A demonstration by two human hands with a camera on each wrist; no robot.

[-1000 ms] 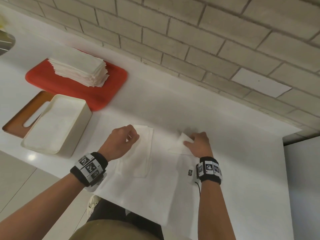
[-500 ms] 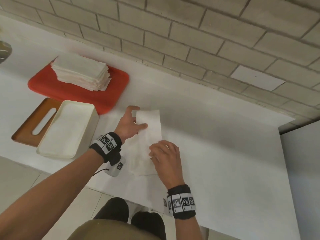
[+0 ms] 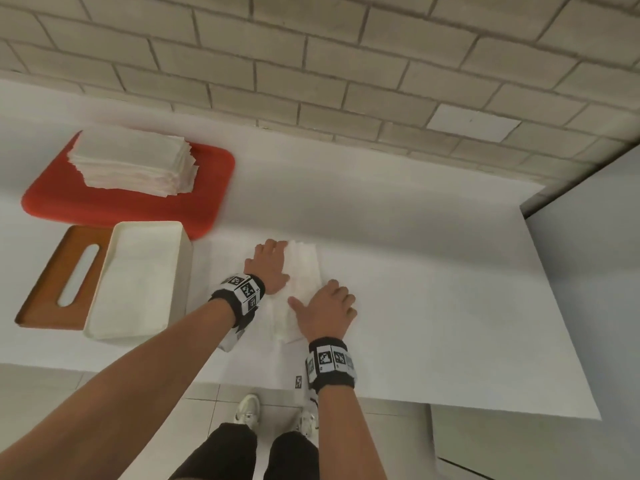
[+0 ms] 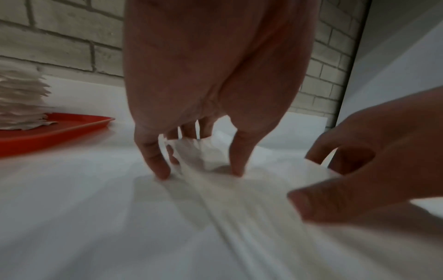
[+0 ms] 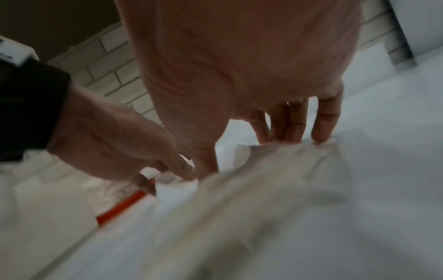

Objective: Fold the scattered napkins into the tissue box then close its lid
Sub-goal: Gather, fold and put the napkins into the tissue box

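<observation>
Napkin point(image 3: 302, 271), folded into a narrow strip, is lying on the white table point(image 3: 433, 306) at centre frame, just right of the tissue box point(image 3: 138, 282). Left hand point(image 3: 268, 268) is pressing flat on the strip's upper left part, fingers straight, its grip holding nothing. Right hand point(image 3: 327, 311) is resting on the strip's lower right edge with fingers spread; in the left wrist view its thumb and forefinger are arching over the paper edge, though a true pinch cannot be confirmed through the blur.

Tissue box is standing open at left of frame, white paper showing inside; its wooden slotted lid point(image 3: 65, 278) is lying beside it, further left. Napkin stack point(image 3: 135, 162) is sitting on the red tray point(image 3: 207, 202) at upper left.

Judged risks: thin paper is prone to skewing or tearing if the two hands are pulling apart unevenly. Lifting the strip by one end is likely to let the fold spring open. The strip may also catch the box rim on insertion.
</observation>
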